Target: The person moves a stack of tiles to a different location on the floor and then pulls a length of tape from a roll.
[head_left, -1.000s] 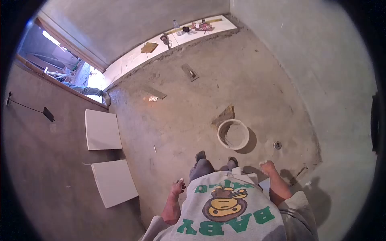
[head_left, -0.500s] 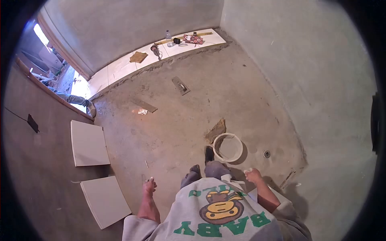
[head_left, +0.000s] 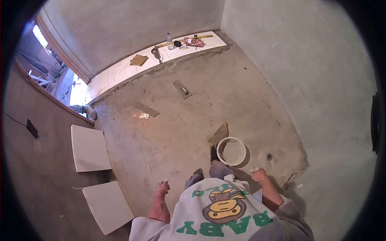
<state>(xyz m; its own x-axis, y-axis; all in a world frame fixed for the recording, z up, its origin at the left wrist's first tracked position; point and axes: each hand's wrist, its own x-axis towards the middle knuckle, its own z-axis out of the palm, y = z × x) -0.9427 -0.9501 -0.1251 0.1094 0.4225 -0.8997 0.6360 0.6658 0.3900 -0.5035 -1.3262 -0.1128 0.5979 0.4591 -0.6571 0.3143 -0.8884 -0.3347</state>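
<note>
My left hand (head_left: 162, 188) is closed, held low in front of me over the floor, with a small whitish bit at its fingertips that I cannot make out. Closed too is my right hand (head_left: 260, 175), near the bucket; something small and white (head_left: 253, 170) shows at its fingers, too small to name. A round white bucket (head_left: 245, 152) stands by my feet, with greyish contents. Against its far left side lies a torn brown piece (head_left: 219, 132). Neither hand touches the bucket.
Two stacks of white tiles (head_left: 90, 148) lean by the left wall. A float trowel (head_left: 183, 89), a flat strip (head_left: 145, 109) and a drain (head_left: 268, 156) are on the rough floor. Laid tiles (head_left: 120, 74) along the back wall hold a power tool (head_left: 156, 53) and bottle (head_left: 169, 37). Another person's leg (head_left: 89, 111) shows at the doorway.
My view has shifted slightly, so the room's things sit a little lower. Both hands stay closed. The other person's leg at the doorway has drawn back and shows less.
</note>
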